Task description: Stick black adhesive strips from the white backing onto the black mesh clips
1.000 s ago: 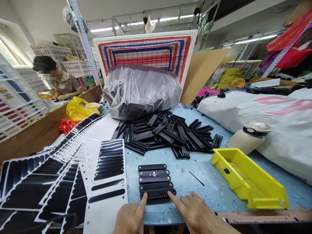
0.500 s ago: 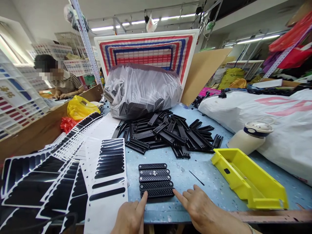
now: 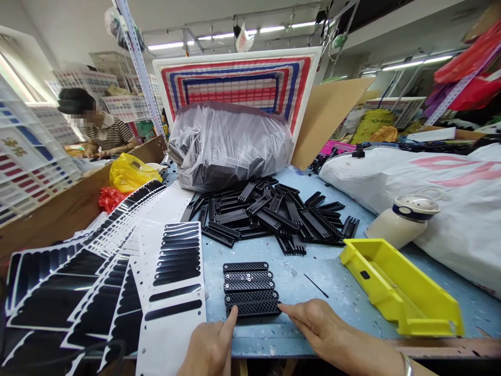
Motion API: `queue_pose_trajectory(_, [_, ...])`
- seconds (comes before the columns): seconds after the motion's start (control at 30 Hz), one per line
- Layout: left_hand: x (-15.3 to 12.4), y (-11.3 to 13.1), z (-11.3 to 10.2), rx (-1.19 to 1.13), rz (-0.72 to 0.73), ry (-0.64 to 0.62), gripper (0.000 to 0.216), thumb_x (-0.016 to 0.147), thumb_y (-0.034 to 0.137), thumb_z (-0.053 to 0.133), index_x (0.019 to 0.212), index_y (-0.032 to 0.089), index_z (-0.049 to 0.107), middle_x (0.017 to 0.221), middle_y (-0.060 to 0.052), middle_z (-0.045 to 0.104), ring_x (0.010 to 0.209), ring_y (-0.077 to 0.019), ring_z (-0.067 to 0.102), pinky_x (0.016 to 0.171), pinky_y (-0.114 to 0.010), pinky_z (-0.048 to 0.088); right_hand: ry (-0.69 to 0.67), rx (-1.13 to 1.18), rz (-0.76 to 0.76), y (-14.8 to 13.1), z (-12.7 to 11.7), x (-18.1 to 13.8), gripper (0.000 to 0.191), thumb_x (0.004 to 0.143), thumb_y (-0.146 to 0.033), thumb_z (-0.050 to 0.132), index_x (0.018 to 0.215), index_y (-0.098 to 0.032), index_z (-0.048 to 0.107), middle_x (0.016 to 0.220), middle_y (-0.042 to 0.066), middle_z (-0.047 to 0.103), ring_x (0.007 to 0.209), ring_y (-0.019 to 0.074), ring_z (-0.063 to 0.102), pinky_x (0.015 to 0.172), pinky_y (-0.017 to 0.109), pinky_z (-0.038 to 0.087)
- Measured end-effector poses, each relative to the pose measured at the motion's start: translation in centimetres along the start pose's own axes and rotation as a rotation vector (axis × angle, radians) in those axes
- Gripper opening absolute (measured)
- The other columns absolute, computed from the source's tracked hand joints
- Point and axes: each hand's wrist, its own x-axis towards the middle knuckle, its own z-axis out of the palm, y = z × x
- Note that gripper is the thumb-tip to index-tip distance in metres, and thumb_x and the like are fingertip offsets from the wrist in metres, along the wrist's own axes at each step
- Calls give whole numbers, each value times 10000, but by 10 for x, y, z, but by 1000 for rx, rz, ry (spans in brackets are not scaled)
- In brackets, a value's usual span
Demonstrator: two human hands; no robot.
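Several black plastic strips (image 3: pixel 250 284) with lattice-patterned faces and small round fasteners lie side by side in a neat block on the blue table. My left hand (image 3: pixel 209 344) is at the block's front left corner, its index finger stretched out against the nearest strip and the other fingers partly hidden. At the opposite end of that strip, my right hand (image 3: pixel 319 324) touches the corner with outstretched fingertips. Neither hand is wrapped round anything. Left of the block lies a white sheet (image 3: pixel 172 334) bearing glossy black rounded adhesive strips.
Behind the block is a heap of loose black plastic pieces (image 3: pixel 274 214), backed by a filled clear plastic bag (image 3: pixel 230 146). A yellow bin (image 3: pixel 426 326) and a cream bottle (image 3: pixel 395 227) stand right. More sticker sheets (image 3: pixel 43 292) fan out left. A co-worker (image 3: pixel 105 130) sits beyond.
My right hand has turned and its fingers have straightened, with the forearm swinging slightly inward and the bracelet now showing more. My left hand and the strips look nearly unchanged.
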Motion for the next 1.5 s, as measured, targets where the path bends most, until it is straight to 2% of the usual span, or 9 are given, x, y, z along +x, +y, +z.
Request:
queue_pose_trajectory(0.23, [2, 0, 2, 37, 26, 55, 658, 717, 27, 481, 1374, 41, 438, 544, 16, 584, 360, -168, 500, 374, -305, 318, 59, -245, -116, -14, 1, -6, 776, 695, 99, 409, 1428, -138, 501, 905, 64, 732, 761, 173, 699, 734, 241, 599])
queue_pose_trajectory(0.43, [7, 0, -5, 68, -20, 34, 742, 624, 69, 542, 1359, 78, 445, 578, -3, 604, 408, -189, 530, 404, -320, 327, 155, -280, -185, -8, 4, -9, 777, 719, 71, 405, 1458, -160, 470, 885, 49, 718, 717, 177, 680, 715, 248, 595])
queue_pose_trajectory(0.53, [6, -3, -5, 71, -22, 87, 726, 591, 95, 548, 1315, 97, 490, 567, -4, 585, 404, -200, 519, 399, -328, 305, 140, -320, -179, -8, 7, -8, 794, 707, 79, 399, 1461, -159, 468, 848, 44, 714, 665, 172, 656, 675, 243, 582])
queue_pose_trajectory(0.67, [1, -7, -6, 108, -14, 70, 690, 596, 111, 568, 1285, 122, 532, 541, 13, 560, 385, -181, 496, 398, -317, 286, 136, -288, -163, -8, 8, -9, 828, 711, 57, 417, 1498, -199, 423, 843, 31, 716, 667, 172, 645, 671, 244, 559])
queue_pose_trajectory(0.83, [-3, -7, -4, 116, -24, 68, 717, 608, 105, 546, 1323, 113, 491, 546, 9, 563, 383, -191, 490, 395, -322, 259, 162, -346, -180, -10, 4, -10, 861, 712, 64, 409, 1532, -197, 368, 855, 46, 717, 657, 192, 639, 650, 275, 553])
queue_pose_trajectory(0.97, [-7, -4, 4, 176, -20, 38, 765, 562, 93, 544, 1325, 108, 483, 528, 13, 567, 371, -195, 490, 401, -328, 247, 189, -391, -208, -10, 11, -11, 937, 715, 64, 390, 1593, -194, 192, 890, 63, 727, 699, 223, 656, 672, 309, 579])
queue_pose_trajectory(1.13, [-10, -8, 6, 227, 22, -106, 802, 527, 136, 583, 1326, 95, 518, 510, 16, 590, 355, -186, 502, 395, -311, 240, 269, -513, -212, -9, 21, -11, 952, 718, 56, 346, 1601, -115, 34, 836, 100, 722, 666, 269, 642, 640, 379, 582])
queue_pose_trajectory(1.33, [1, -15, -9, 131, 39, -135, 809, 479, 125, 572, 1286, 67, 588, 525, -20, 644, 344, -216, 546, 349, -303, 289, 207, -439, -254, -18, -3, -3, 930, 744, 80, 338, 1604, -148, 66, 838, 65, 729, 661, 218, 661, 638, 282, 583])
queue_pose_trajectory(1.5, [24, -13, -34, -193, -127, -129, 500, 733, 72, 520, 1199, 156, 678, 673, -54, 760, 507, -214, 699, 468, -271, 504, 200, -404, -241, -13, 0, -7, 890, 726, 79, 383, 1571, -181, 275, 893, 65, 737, 715, 217, 674, 692, 298, 582])
